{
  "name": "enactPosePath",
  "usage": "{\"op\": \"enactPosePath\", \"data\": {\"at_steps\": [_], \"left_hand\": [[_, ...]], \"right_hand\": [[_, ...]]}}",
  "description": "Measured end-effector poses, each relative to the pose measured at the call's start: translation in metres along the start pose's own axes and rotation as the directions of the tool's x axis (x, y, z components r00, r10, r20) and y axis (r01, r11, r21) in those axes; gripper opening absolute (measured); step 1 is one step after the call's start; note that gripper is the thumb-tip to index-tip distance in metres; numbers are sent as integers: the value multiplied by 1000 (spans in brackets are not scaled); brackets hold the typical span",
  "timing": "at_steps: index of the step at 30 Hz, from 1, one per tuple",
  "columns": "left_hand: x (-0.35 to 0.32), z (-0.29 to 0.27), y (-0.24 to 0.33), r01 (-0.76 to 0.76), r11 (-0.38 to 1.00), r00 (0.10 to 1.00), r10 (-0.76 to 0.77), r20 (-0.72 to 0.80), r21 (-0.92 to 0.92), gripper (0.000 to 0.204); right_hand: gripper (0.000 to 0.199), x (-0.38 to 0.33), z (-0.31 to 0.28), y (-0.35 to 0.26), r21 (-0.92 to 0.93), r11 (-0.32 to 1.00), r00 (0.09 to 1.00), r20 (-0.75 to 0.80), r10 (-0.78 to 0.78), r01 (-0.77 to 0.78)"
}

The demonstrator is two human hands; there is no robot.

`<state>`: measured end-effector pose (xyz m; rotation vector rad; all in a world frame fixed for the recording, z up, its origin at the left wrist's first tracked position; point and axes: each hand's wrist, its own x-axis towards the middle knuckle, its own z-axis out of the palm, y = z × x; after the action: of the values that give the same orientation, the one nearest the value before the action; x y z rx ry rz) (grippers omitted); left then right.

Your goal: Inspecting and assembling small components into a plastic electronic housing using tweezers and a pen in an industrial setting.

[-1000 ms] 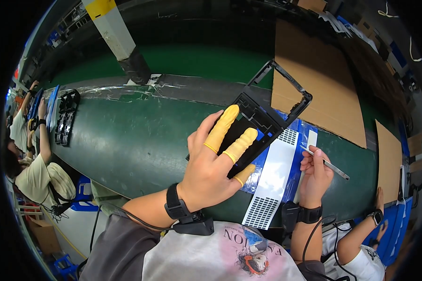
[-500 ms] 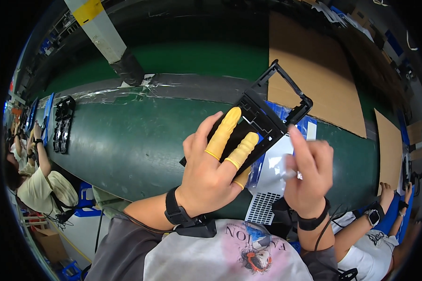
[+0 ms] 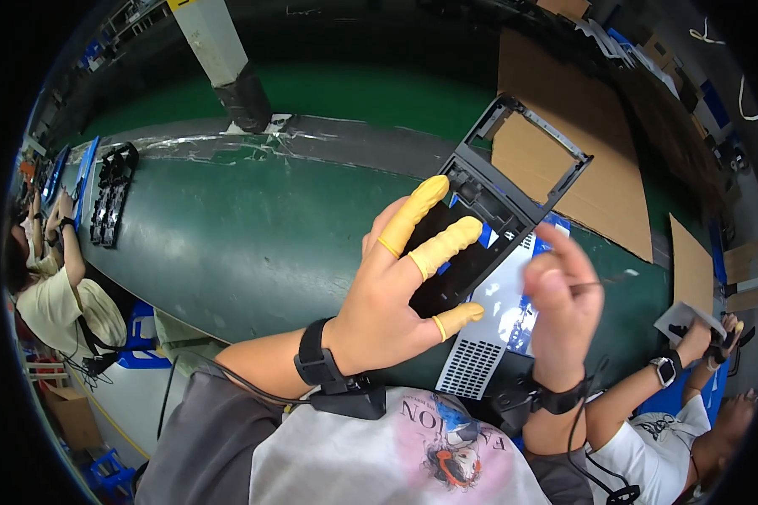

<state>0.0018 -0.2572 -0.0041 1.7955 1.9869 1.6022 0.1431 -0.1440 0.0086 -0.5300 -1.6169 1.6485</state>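
Moderate light lays a soft sheen on the green table [image 3: 244,252] and glare on the white sheet [image 3: 501,290] by its near edge, the right hand [image 3: 564,303] is smeared with blur, dimness lies beyond the far edge, and fisheye distortion bows the table's edges.

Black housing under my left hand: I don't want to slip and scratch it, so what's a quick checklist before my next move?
1. Left hand on the black housing: ok, fingers lie across it; grip firmness, cannot tell.
2. Yellow finger covers on: ok, they sit on the left thumb and two fingers.
3. Thin tool held in the right hand: ok, one end sticks out to the right; its exact shape is blurred.
4. Right hand clear of the black housing: cannot tell; a fingertip overlaps or nearly meets its corner in this view.
5. White sheet fully in view: not ok, the housing hides part of it.
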Motion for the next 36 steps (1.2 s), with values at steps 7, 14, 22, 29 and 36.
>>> {"op": "enactPosePath", "data": {"at_steps": [7,14,22,29,36], "left_hand": [[1,-5,-1,217,471,968,-215,127,-855,61],[5,-20,4,444,122,882,-232,409,-888,74],[-2,-24,4,398,139,913,-161,376,-907,55],[-5,-22,3,355,169,929,-170,327,-920,50],[-7,-22,3,352,185,931,-175,321,-918,48]], "right_hand": [[18,13,15,2,265,919,956,58,288,-293],[30,29,4,-17,576,637,759,-41,649,-513],[25,34,18,-17,600,637,780,-35,625,-484],[28,35,10,-14,589,627,819,108,564,-510],[21,34,6,-15,608,612,829,149,539,-506]]}}
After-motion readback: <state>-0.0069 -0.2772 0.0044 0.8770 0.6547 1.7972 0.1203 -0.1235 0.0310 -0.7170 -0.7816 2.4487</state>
